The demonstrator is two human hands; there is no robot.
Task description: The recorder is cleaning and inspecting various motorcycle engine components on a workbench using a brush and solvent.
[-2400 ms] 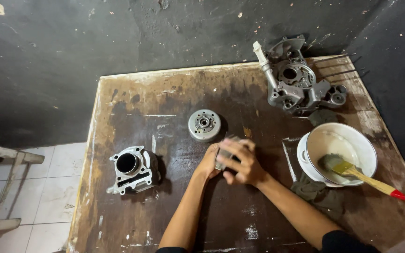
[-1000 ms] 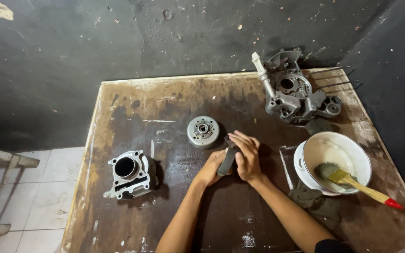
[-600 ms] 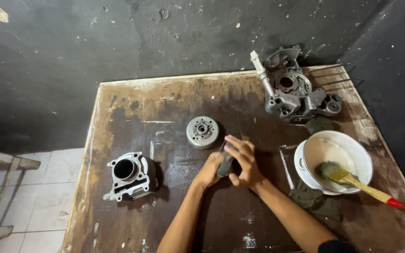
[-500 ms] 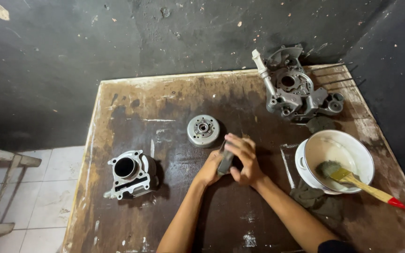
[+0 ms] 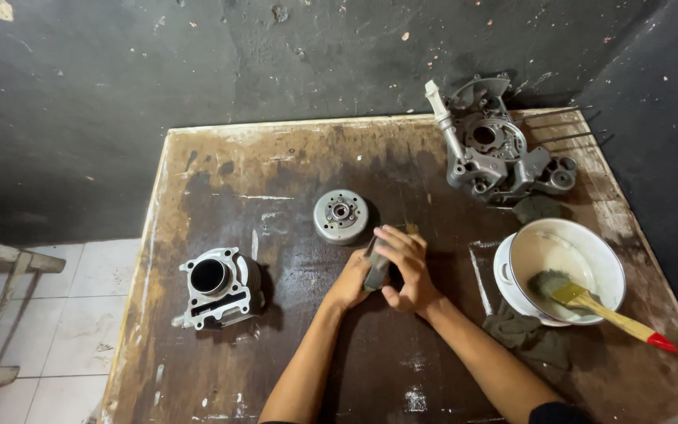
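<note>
A small dark grey metal part (image 5: 376, 268), long and narrow, sits upright between the two hands near the middle of the wooden table (image 5: 276, 173). The right hand (image 5: 404, 267) wraps over it from the right, fingers (image 5: 393, 239) curled around its upper end and closed on it; the left hand (image 5: 348, 281) cups it from the left, thumb and fingers pressed to its lower side. Both hands are shut around the part — only a strip of it shows between them, so its full shape cannot be told.

Just beyond the fingertips, a little to their left, lies a round grey flywheel-like disc (image 5: 340, 216) flat on the table, near the hands but not touching them. Farther to the left of the left hand stands a silver engine cylinder block (image 5: 217, 286) with its dark bore facing up, well apart from the hands.

To the right of the right hand is a white bowl (image 5: 570, 235) holding a paintbrush (image 5: 590, 302) — bristles down inside, wooden handle with a red tip sticking out over the rim to the right. A dark rag (image 5: 527, 334) lies against the bowl's near side, beside the right forearm. Far beyond the right hand's fingers, at the table's back right corner, rests a grey engine crankcase casting (image 5: 496, 153) against the dark wall (image 5: 198, 63). A thin pale rod (image 5: 479, 271) lies on the table between the right hand and the bowl.
</note>
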